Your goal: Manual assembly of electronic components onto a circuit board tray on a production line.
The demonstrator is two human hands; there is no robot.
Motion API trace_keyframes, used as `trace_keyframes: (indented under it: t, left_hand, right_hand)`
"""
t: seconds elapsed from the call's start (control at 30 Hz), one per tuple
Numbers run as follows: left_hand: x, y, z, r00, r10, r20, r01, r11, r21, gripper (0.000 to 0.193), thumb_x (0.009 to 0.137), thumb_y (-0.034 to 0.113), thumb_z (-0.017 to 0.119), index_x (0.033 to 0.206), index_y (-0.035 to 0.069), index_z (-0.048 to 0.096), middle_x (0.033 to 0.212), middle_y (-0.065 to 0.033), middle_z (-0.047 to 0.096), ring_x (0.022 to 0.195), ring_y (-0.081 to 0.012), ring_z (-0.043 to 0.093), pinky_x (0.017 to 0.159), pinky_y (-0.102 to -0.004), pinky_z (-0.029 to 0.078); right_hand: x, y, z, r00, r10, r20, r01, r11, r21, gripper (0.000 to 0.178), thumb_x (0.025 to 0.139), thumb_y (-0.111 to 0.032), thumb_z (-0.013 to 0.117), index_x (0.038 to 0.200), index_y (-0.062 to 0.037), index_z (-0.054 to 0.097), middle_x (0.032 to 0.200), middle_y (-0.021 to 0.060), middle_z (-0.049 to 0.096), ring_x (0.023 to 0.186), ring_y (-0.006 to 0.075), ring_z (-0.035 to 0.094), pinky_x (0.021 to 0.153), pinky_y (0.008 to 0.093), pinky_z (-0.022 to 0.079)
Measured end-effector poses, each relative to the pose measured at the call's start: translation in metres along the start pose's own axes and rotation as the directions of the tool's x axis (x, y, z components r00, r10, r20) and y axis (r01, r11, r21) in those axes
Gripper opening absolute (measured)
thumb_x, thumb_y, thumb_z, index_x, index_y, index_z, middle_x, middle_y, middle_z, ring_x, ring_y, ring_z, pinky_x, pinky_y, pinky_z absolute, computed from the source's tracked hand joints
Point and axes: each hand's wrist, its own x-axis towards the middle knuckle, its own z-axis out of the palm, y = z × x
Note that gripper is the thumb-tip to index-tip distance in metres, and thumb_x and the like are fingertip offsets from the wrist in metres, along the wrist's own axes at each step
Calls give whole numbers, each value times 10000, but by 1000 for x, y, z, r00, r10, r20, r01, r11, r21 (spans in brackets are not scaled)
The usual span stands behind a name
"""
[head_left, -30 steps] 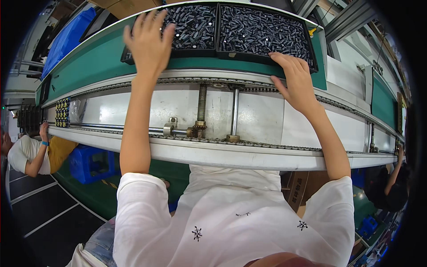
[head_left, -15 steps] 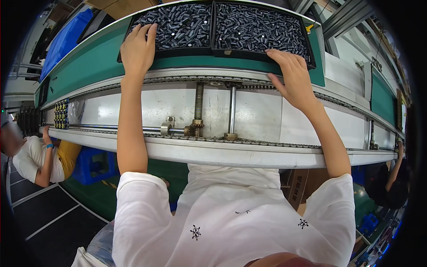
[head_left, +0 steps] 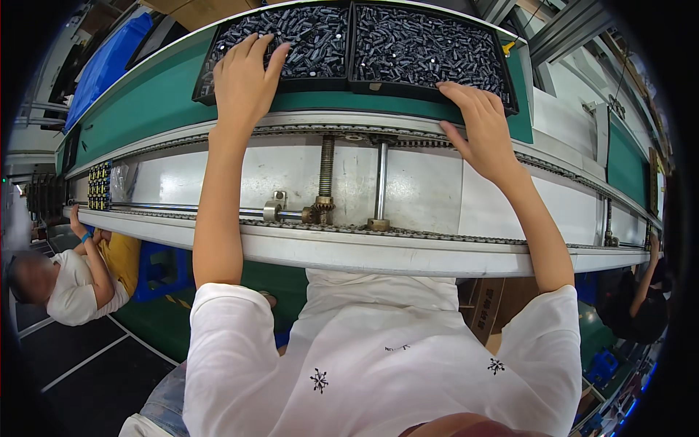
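Observation:
Two black trays stand side by side at the far side. The left tray (head_left: 298,85) and the right tray (head_left: 408,89) are both filled with small dark cylindrical parts (head_left: 429,47), a few showing pale round ends. My left hand (head_left: 246,80) is over the front left part of the left tray, open, with fingers spread and fingertips at the parts. Nothing shows in its grasp. At the front edge of the right tray, my right hand (head_left: 480,120) rests its fingers on the rim near the right corner. Its thumb is held apart, below the rim.
A conveyor rail (head_left: 349,249) with chains runs between me and the green surface (head_left: 145,109) bearing the trays. A yellow-and-black block of components (head_left: 100,186) sits at its left. Co-workers are at both sides, the left person (head_left: 80,291) near a blue stool (head_left: 156,269).
My left hand has moved right, farther over the left tray, and its fingers have spread. My right hand stays at the right tray's rim. The person at left has leaned lower.

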Motion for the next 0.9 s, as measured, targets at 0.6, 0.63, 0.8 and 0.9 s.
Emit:
trace_keyframes:
  t: [0.6, 0.63, 0.8, 0.9]
  left_hand:
    - [-7, 44, -8, 967, 250, 48, -241, 960, -145, 555, 943, 492, 566, 1323, 86, 571, 1263, -140, 630, 1225, -307, 541, 1104, -469, 323]
    - [-6, 44, -9, 963, 265, 45, -253, 951, -179, 553, 949, 480, 564, 1337, 87, 555, 1254, -143, 633, 1217, -308, 546, 1110, -467, 318]
    - [-4, 46, -16, 952, 293, 91, -259, 925, -277, 479, 993, 344, 533, 1403, 97, 497, 1307, -121, 605, 1249, -303, 523, 1147, -472, 284]
    - [-1, 46, -14, 936, 351, 26, -322, 884, -340, 411, 982, 211, 561, 1377, 100, 529, 1247, -107, 643, 1218, -286, 553, 1127, -440, 316]
  right_hand:
    - [0, 1, 1, 1000, 8, 8, -8, 1000, 9, 579, 810, -48, 715, 1335, -77, 473, 1319, 85, 598, 1181, 280, 560, 1014, 390, 377]
    - [0, 1, 0, 1000, 6, 9, -6, 1000, 9, 579, 810, -48, 715, 1335, -77, 473, 1319, 85, 598, 1181, 280, 560, 1014, 390, 377]
    - [0, 0, 0, 1000, 9, 17, -9, 1000, -4, 582, 811, -51, 715, 1338, -77, 469, 1324, 84, 596, 1181, 283, 559, 1014, 393, 377]
    - [0, 0, -1, 1000, 9, 18, -8, 1000, -7, 582, 812, -52, 714, 1339, -77, 468, 1326, 83, 595, 1181, 284, 558, 1014, 394, 377]
